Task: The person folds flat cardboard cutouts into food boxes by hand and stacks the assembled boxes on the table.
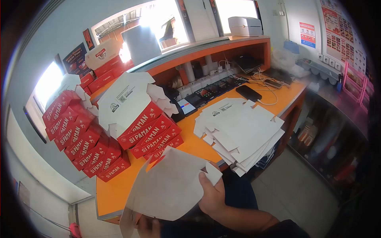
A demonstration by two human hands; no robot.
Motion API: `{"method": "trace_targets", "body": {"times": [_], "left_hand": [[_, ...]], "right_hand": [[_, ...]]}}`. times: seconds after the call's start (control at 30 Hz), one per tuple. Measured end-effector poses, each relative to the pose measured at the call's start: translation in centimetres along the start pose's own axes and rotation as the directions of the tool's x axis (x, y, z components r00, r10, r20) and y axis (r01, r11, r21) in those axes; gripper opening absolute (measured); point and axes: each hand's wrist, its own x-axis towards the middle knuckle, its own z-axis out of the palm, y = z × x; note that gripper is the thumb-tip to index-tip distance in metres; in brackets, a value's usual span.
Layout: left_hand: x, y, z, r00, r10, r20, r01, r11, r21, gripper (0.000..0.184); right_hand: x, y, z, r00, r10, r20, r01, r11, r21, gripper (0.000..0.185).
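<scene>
A partly folded white cardboard box blank (170, 184) is held low in front, above the counter's near edge. My right hand (212, 194) grips its right side, with the thumb on top beside a bent flap. My left hand (147, 227) is under the lower left edge, blurred and mostly hidden by the card. Flat white blanks (246, 127) lie in a loose pile to the right. Behind the held card and to its left stand stacks of red folded boxes (152, 133) with white open lids.
Another tall stack of red boxes (85, 139) leans at the left of the orange counter (115, 196). A black phone (249, 93) with cables lies at the back right. A white printer (245, 26) sits on the raised shelf. Pink racks (354, 79) stand far right.
</scene>
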Motion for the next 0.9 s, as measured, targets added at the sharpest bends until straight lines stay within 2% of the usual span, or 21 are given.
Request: {"method": "trace_targets", "body": {"times": [0.03,0.1,0.17,0.2,0.27,0.33,0.37,0.4,0.47,0.5,0.57,0.6,0.67,0.7,0.77,0.83,0.9], "left_hand": [[-0.3,0.1,-1.6,0.966,-0.198,0.164,0.186,0.979,0.083,0.077],[-0.9,-0.3,-1.6,0.845,-0.296,0.445,0.285,0.954,0.093,0.072],[-1.5,-0.4,-1.2,0.741,-0.071,0.667,0.190,0.976,-0.108,0.064],[-1.7,1.7,-0.1,0.801,0.089,0.592,0.060,0.972,-0.227,0.060],[-2.4,7.9,2.9,0.851,0.384,0.359,-0.220,0.880,-0.421,0.051],[-1.3,5.7,2.7,0.931,0.362,0.045,-0.337,0.901,-0.274,0.059],[-1.1,4.6,2.1,0.927,0.350,-0.134,-0.370,0.913,-0.171,0.064],[-1.4,4.6,2.1,0.953,0.223,-0.204,-0.287,0.879,-0.381,0.050],[-1.6,5.1,2.3,0.950,0.135,-0.282,-0.281,0.765,-0.580,0.037],[-1.1,5.1,2.2,0.936,0.181,-0.303,-0.333,0.738,-0.587,0.038],[-0.2,4.6,1.0,0.911,0.294,-0.290,-0.398,0.808,-0.434,0.041],[0.4,4.9,0.0,0.903,0.352,-0.246,-0.411,0.875,-0.257,0.044],[0.8,5.6,-1.0,0.913,0.346,-0.217,-0.397,0.878,-0.267,0.049],[0.7,8.0,-0.4,0.926,0.293,-0.238,-0.372,0.809,-0.455,0.050],[0.4,9.2,-0.5,0.941,0.236,-0.241,-0.336,0.703,-0.627,0.051],[0.1,9.3,-0.8,0.946,0.232,-0.224,-0.323,0.701,-0.636,0.051],[-0.1,10.4,0.8,0.921,0.310,-0.236,-0.382,0.593,-0.709,0.050]], "right_hand": [[-0.4,-0.1,0.2,0.998,-0.055,0.002,0.055,0.998,-0.023,0.037],[-1.3,-1.0,0.4,0.983,-0.175,0.061,0.181,0.978,-0.101,0.032],[-2.3,-1.6,1.3,0.942,-0.290,0.168,0.318,0.931,-0.177,0.032],[-2.3,-1.5,1.4,0.893,-0.348,0.286,0.406,0.897,-0.175,0.032],[-2.5,-1.0,1.3,0.745,-0.418,0.520,0.555,0.821,-0.135,0.033],[-3.0,-1.3,1.6,0.626,-0.367,0.688,0.570,0.817,-0.084,0.033],[-3.4,-1.4,1.8,0.549,-0.339,0.764,0.563,0.826,-0.038,0.033],[-3.6,-1.5,2.2,0.504,-0.353,0.788,0.620,0.783,-0.045,0.029],[-4.3,-1.5,2.3,0.450,-0.361,0.817,0.658,0.753,-0.030,0.028],[-4.4,-1.5,2.2,0.425,-0.368,0.827,0.687,0.726,-0.031,0.029],[-4.1,-2.2,2.2,0.410,-0.340,0.846,0.688,0.724,-0.042,0.029],[-3.8,-2.4,2.1,0.403,-0.329,0.854,0.696,0.716,-0.053,0.029],[-3.5,-2.4,1.9,0.375,-0.317,0.871,0.725,0.686,-0.062,0.029],[-3.4,-2.3,1.9,0.360,-0.310,0.880,0.738,0.671,-0.066,0.028],[-3.2,-2.2,1.9,0.318,-0.290,0.903,0.763,0.644,-0.061,0.026],[-3.3,-2.1,2.2,0.306,-0.285,0.908,0.786,0.613,-0.072,0.025],[-3.3,-2.0,2.3,0.323,-0.297,0.898,0.811,0.577,-0.101,0.026]]}}
